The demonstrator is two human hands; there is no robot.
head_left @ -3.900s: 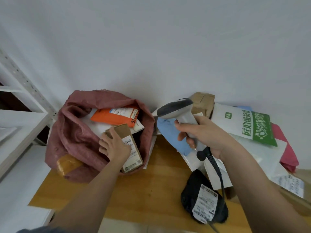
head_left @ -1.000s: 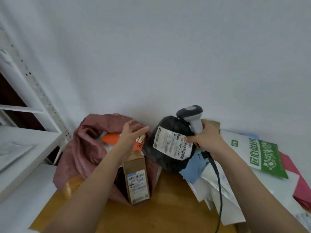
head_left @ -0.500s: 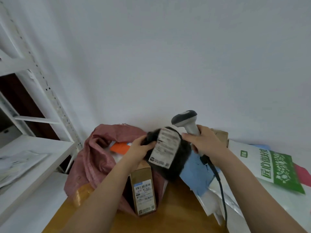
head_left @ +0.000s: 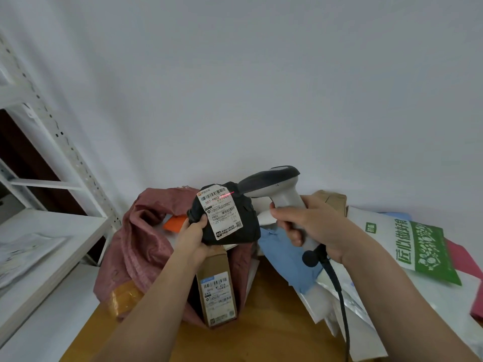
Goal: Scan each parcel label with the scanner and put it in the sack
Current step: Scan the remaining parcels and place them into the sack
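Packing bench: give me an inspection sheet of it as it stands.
Surface: wooden table, bare at the front.
Job's things: black parcel held up, red scan line on its label; sack open, a box leaning in its mouth.
Clutter: bags piled at right.
Grips: left hand holds the parcel; right hand holds the scanner.
Cables: scanner cable hangs over the pile.
Surroundings: white wall, shelving at left.

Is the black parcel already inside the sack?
No, the left hand holds the black parcel above the sack under the scanner.
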